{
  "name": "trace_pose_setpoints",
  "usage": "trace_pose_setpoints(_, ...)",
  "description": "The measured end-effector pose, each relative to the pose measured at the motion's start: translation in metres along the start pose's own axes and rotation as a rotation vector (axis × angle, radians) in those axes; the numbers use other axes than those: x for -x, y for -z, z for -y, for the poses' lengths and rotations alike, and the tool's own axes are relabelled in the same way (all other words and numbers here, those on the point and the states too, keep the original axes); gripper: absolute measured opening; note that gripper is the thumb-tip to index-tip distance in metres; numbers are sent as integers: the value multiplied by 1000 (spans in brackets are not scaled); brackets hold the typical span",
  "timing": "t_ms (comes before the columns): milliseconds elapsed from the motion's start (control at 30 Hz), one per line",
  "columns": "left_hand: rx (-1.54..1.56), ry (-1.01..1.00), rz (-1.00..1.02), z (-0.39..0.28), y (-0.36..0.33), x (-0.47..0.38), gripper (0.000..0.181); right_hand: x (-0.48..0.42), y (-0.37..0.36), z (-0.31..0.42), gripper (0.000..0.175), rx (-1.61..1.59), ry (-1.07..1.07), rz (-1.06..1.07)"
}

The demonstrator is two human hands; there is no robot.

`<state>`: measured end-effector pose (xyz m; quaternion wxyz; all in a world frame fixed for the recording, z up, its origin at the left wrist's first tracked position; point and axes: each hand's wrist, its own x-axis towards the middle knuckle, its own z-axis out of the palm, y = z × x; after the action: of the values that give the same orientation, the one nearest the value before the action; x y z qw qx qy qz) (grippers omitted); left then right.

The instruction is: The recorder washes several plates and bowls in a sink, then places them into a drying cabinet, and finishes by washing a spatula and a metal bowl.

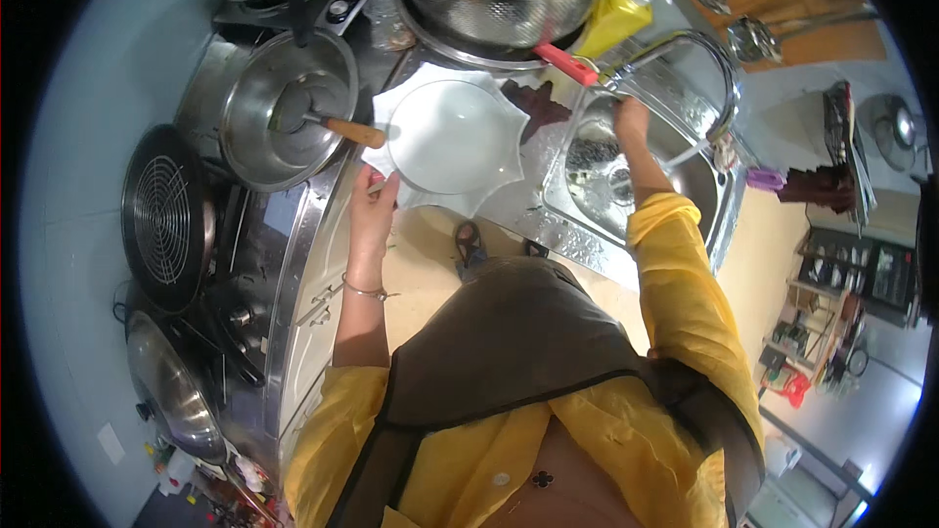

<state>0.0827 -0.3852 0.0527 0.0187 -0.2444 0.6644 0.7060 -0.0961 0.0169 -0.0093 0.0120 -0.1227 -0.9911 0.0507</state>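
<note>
My left hand (pixel 373 209) is at the near left edge of a large white plate (pixel 458 136) with a pointed, wavy rim. Its fingers and thumb close around that edge, with a small pinkish-red spot between them. The plate looks empty and reaches past the counter's front edge. On the right, my right hand (pixel 631 121) reaches down into a stainless steel sink (pixel 682 183) by its far wall. Its fingertips are hidden, so what it holds cannot be told. Water streams from the curved faucet (pixel 726 81) into the sink, where dark bits lie on the bottom.
A steel colander (pixel 506 15) stands behind the plate, near a red handle (pixel 566 64) and a yellow bottle (pixel 620 18). Left of the plate, a steel basin (pixel 253 117) holds a tool whose wooden handle (pixel 356 133) sticks out towards the plate. A black pan (pixel 139 216) leans at the left wall.
</note>
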Motion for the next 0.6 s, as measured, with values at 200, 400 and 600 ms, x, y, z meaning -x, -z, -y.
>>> trace_pose_setpoints(200, -43, -50, -72, 1, 5, -7, 18, 37, -2, 22, 56, -129, -171, -397)
trace_pose_setpoints(400, -333, -158, -157, 10, 0, -19, 24, 117, 6, 131, 70, -953, -74, 359)
trace_pose_setpoints(600, -423, -198, -239, 14, 2, -8, 25, 117, 20, 153, 47, -855, 77, 427)
